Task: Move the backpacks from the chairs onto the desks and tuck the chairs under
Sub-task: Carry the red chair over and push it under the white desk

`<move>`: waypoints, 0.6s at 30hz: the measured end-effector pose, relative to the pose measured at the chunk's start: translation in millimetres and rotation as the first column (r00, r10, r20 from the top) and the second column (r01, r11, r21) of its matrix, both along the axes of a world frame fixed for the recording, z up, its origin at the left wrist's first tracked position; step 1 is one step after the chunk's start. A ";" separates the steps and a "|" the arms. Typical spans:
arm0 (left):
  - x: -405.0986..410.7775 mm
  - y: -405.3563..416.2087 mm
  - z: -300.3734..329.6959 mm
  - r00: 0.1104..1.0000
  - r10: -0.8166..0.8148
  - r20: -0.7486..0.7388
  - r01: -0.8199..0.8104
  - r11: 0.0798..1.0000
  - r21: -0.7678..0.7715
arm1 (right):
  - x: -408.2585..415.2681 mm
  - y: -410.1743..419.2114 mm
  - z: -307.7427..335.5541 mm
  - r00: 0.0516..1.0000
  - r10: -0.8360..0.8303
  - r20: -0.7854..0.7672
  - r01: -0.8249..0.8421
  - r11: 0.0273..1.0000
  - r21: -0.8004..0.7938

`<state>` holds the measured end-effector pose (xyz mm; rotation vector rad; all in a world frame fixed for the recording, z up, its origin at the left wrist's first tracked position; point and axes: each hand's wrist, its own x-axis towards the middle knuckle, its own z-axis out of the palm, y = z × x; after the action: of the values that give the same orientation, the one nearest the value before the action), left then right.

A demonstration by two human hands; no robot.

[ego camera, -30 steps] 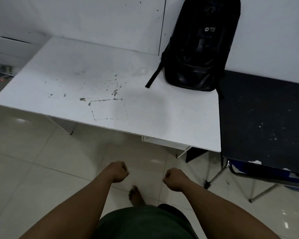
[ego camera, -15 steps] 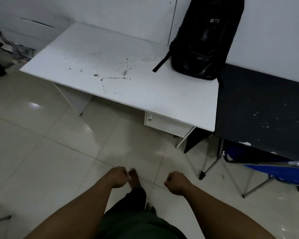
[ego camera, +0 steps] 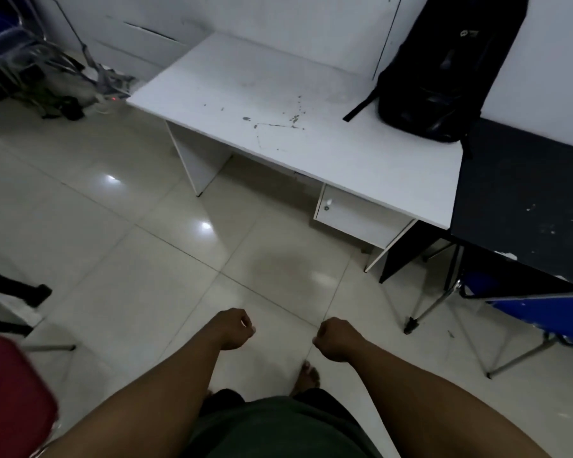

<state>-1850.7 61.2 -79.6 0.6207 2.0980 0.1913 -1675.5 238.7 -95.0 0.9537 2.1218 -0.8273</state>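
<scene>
One black backpack (ego camera: 444, 71) already on white desk (ego camera: 278, 94), upright against wall at desk's right end. Blue chair (ego camera: 540, 312) partly under adjoining black desk (ego camera: 526, 200); red chair (ego camera: 10, 391) at lower left, well apart from white desk, untucked. Left hand (ego camera: 232, 328) and right hand (ego camera: 336, 338): fingers curled into loose fists, holding nothing, above floor. Judged remaining: tuck red chair under white desk; other backpacks not visible.

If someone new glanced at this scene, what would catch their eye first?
Most likely the black backpack, upright on the white desk at its back right corner, leaning on the wall. Next, the two empty fists, left hand and right hand, over the tiled floor, and the red chair at lower left.
</scene>
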 end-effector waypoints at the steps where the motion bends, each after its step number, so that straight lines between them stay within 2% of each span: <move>1: -2.5 -11.4 -0.6 1.000 0.003 0.000 -0.003 1.000 -0.001 | -2.6 -10.2 0.5 1.000 -0.003 -0.002 0.004 1.000 0.005; 6: -25.8 -80.5 0.6 1.000 -0.020 -0.008 0.020 1.000 0.017 | -19.6 -79.0 0.6 0.996 -0.081 -0.021 0.082 0.996 0.035; 10: -47.6 -141.1 5.0 1.000 -0.023 0.013 0.023 1.000 0.015 | -35.3 -151.9 -3.9 0.988 -0.150 -0.023 0.149 0.989 -0.024; 14: -66.1 -192.4 6.7 0.998 -0.060 -0.001 0.060 0.998 -0.026 | -60.6 -225.9 -1.9 0.988 -0.142 -0.057 0.136 0.986 -0.092; 18: -66.1 -221.4 3.9 0.997 -0.079 -0.007 0.079 0.997 -0.019 | -72.9 -268.0 2.6 0.987 -0.130 -0.098 0.123 0.990 -0.074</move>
<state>-1916.9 -160.2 -75.7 0.6927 2.0765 0.1247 -1748.4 -29.3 -92.4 1.0383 2.1217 -1.0256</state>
